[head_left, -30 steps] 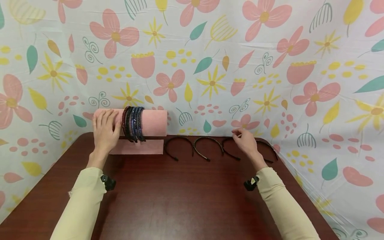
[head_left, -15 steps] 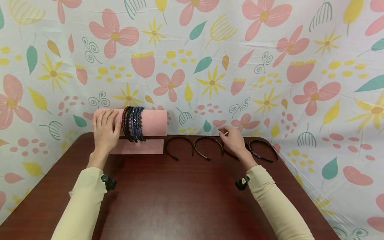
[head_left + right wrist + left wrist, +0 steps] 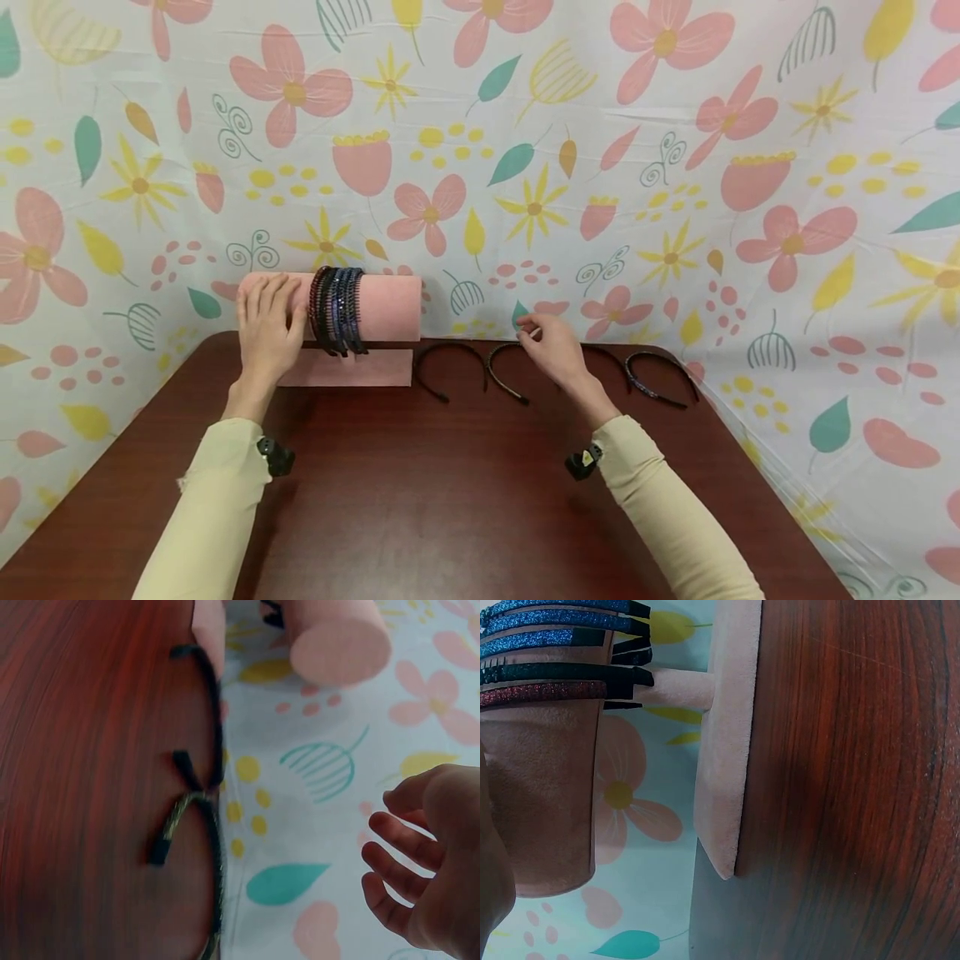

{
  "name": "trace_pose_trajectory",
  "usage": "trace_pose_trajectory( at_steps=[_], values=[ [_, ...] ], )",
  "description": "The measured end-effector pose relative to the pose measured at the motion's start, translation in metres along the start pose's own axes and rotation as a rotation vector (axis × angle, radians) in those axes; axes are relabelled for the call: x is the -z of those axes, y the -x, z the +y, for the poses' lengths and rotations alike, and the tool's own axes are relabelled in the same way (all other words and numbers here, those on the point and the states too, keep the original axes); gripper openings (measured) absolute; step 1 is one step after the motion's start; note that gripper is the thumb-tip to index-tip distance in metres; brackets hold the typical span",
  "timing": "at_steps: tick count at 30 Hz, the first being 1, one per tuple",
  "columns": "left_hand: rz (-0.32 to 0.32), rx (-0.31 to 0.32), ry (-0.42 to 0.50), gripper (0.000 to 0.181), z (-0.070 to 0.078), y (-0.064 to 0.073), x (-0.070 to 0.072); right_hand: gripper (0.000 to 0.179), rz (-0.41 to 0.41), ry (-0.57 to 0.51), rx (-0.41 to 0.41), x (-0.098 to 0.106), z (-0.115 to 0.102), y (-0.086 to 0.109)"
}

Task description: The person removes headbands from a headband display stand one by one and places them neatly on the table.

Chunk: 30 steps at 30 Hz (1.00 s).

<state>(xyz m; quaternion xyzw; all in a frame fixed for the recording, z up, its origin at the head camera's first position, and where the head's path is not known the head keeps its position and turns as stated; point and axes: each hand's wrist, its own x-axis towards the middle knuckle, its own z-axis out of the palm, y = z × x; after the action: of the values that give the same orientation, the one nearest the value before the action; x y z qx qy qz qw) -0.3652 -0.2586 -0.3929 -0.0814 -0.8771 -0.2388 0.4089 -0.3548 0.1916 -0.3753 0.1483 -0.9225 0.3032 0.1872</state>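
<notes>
A pink padded headband holder (image 3: 390, 308) stands at the back left, its roll carried on a flat base (image 3: 352, 368). Black, blue and red glittery headbands (image 3: 337, 312) ring the roll. My left hand (image 3: 270, 329) rests on the roll's left end, fingers laid over it. In the left wrist view, headbands (image 3: 551, 645) circle the roll (image 3: 540, 787). My right hand (image 3: 555, 350) hovers over the row of headbands along the back edge, partly hiding the gold-patterned one (image 3: 506, 387). Its fingers (image 3: 405, 844) are loosely bent and hold nothing.
Left of my right hand lies a black headband (image 3: 420, 379); to its right are another dark one (image 3: 625, 371) and a blue-glittered one (image 3: 637, 383). A flower-printed cloth (image 3: 450, 125) hangs behind the dark wooden table (image 3: 420, 500).
My right hand has moved left along the row, from above the right-hand headbands to above the gold-patterned one, uncovering the blue-glittered one. My left hand has stayed on the roll.
</notes>
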Motion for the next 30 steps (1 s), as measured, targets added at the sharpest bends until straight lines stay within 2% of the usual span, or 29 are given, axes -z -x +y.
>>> trace_pose_trajectory(
  at_steps=[13, 19, 26, 30],
  values=[
    [0.016, 0.002, 0.017, 0.043, 0.004, 0.001, 0.002, 0.024, -0.01, -0.023, 0.083, -0.016, -0.045, -0.014],
    [0.018, 0.005, 0.021, 0.043, 0.005, 0.001, 0.002, 0.024, -0.029, -0.059, 0.096, -0.023, -0.058, -0.016],
    [0.011, 0.009, 0.026, 0.044, 0.004, 0.0, 0.001, 0.026, -0.065, -0.062, 0.085, -0.032, -0.076, -0.019],
    [0.015, 0.009, 0.023, 0.044, 0.003, 0.001, 0.001, 0.026, -0.061, -0.063, 0.105, -0.038, -0.087, -0.021]
  ],
)
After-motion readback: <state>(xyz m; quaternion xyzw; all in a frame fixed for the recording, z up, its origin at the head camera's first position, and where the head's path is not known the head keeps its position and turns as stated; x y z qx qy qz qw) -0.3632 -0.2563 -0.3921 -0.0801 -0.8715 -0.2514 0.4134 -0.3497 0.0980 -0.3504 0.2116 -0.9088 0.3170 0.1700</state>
